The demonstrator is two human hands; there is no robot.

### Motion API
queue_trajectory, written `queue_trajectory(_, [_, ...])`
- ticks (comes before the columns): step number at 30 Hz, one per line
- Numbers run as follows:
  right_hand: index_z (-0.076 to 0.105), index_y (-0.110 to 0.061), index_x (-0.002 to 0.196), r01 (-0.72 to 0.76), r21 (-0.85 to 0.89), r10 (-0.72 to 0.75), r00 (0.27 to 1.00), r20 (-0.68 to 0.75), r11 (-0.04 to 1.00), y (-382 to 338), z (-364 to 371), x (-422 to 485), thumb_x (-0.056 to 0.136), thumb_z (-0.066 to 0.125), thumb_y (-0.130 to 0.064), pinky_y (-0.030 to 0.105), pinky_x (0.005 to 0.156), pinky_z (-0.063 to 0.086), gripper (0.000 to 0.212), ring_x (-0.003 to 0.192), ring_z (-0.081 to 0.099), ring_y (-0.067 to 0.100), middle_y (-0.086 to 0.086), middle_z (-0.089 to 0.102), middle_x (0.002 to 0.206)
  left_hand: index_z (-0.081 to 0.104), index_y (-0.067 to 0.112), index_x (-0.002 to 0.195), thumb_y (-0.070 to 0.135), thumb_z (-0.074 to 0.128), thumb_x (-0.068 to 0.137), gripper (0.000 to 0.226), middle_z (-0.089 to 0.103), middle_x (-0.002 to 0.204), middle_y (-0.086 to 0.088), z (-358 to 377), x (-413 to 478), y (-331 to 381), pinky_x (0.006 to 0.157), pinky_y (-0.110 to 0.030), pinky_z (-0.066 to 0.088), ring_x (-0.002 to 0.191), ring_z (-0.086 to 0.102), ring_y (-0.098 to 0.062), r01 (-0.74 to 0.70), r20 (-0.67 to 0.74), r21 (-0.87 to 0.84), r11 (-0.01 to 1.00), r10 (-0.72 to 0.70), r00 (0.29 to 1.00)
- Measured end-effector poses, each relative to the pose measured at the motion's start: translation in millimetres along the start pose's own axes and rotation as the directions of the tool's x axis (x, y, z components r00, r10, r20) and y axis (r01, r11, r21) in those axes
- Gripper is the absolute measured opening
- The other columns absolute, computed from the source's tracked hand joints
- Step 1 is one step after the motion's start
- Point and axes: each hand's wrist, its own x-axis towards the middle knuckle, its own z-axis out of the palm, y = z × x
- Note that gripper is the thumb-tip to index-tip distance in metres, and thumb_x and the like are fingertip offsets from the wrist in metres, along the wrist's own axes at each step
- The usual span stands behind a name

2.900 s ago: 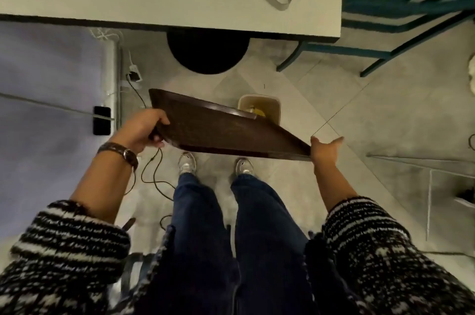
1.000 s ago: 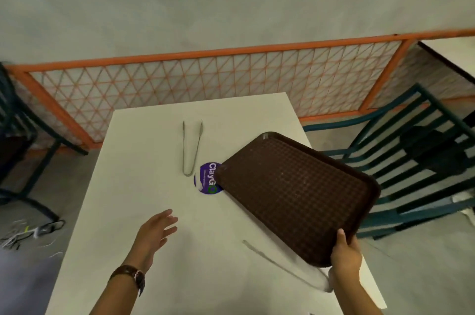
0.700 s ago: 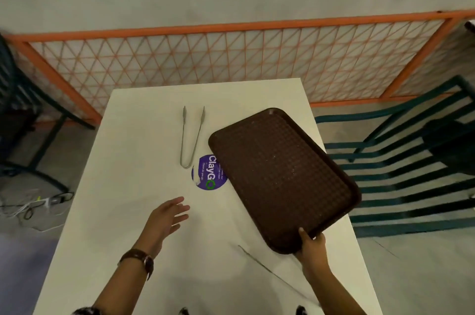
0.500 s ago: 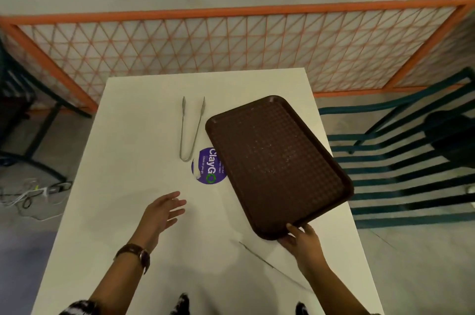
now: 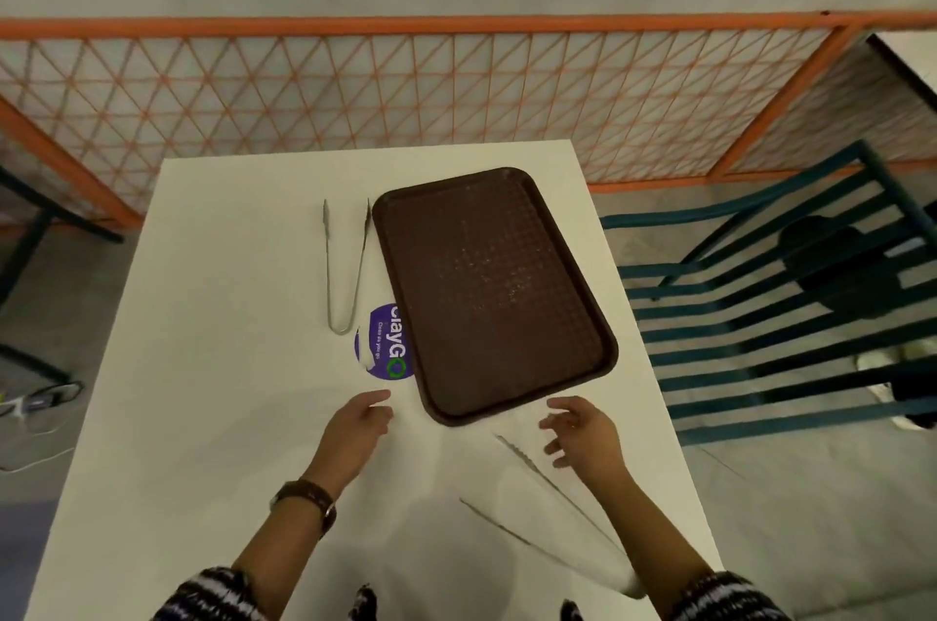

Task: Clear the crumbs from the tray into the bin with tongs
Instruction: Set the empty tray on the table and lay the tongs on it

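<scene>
A dark brown tray (image 5: pixel 487 290) lies flat on the white table (image 5: pixel 213 367), with a few faint specks on its textured surface. Metal tongs (image 5: pixel 345 265) rest just left of the tray, tips pointing away from me. A second pair of tongs (image 5: pixel 547 498) lies near the front right of the table. My left hand (image 5: pixel 357 427) hovers empty near the tray's near-left corner, fingers relaxed. My right hand (image 5: pixel 583 430) hovers empty just in front of the tray's near edge, fingers spread. The bin is out of view.
A round purple sticker (image 5: pixel 383 341) on the table is partly covered by the tray. A teal slatted chair (image 5: pixel 781 316) stands right of the table. An orange mesh fence (image 5: pixel 456 82) runs behind. Cables (image 5: pixel 35 402) lie on the floor at left.
The tray, tilted over the bin earlier, came back up in my right hand and now lies flat on the table. My right hand has let go of it.
</scene>
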Motion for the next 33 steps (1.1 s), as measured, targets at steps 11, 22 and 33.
queue_trajectory(11, [0.022, -0.027, 0.150, 0.365, -0.853, -0.291, 0.919, 0.266, 0.373, 17.7, -13.5, 72.2, 0.101, 0.037, -0.022, 0.040, 0.119, 0.009, 0.052, 0.148, 0.005, 0.025, 0.004, 0.006, 0.161, 0.043, 0.025, 0.135, 0.046, 0.078, 0.055, 0.089, 0.063, 0.126, -0.010, 64.8, 14.1, -50.2, 0.088, -0.060, 0.046, 0.121, 0.053, -0.033, -0.320, 0.204, 0.889, 0.328, 0.342, 0.917])
queue_trajectory(22, [-0.009, -0.026, 0.151, 0.321, -0.809, -0.231, 0.944, 0.234, 0.492, 8.8, 4.7, 80.3, 0.099, 0.043, -0.031, 0.045, 0.119, 0.002, 0.073, 0.145, -0.017, 0.028, 0.005, -0.022, 0.157, -0.015, 0.021, 0.148, 0.042, 0.045, 0.094, 0.083, 0.002, 0.161, -0.007, 59.4, 51.8, -8.5, 0.108, -0.067, 0.010, 0.146, -0.005, -0.032, -0.231, 0.162, 0.930, 0.286, 0.246, 0.956])
queue_trajectory(33, [-0.006, -0.023, 0.151, 0.294, -0.826, -0.187, 0.955, 0.231, 0.481, -21.3, 8.0, 107.6, 0.097, 0.047, -0.034, 0.045, 0.118, 0.004, 0.077, 0.146, -0.016, 0.030, 0.006, -0.021, 0.158, -0.011, 0.028, 0.150, 0.042, 0.036, 0.098, 0.072, -0.012, 0.160, 0.000, 58.9, 82.7, 22.8, 0.112, -0.062, 0.002, 0.146, -0.012, -0.030, -0.197, 0.154, 0.928, 0.316, 0.157, 0.975])
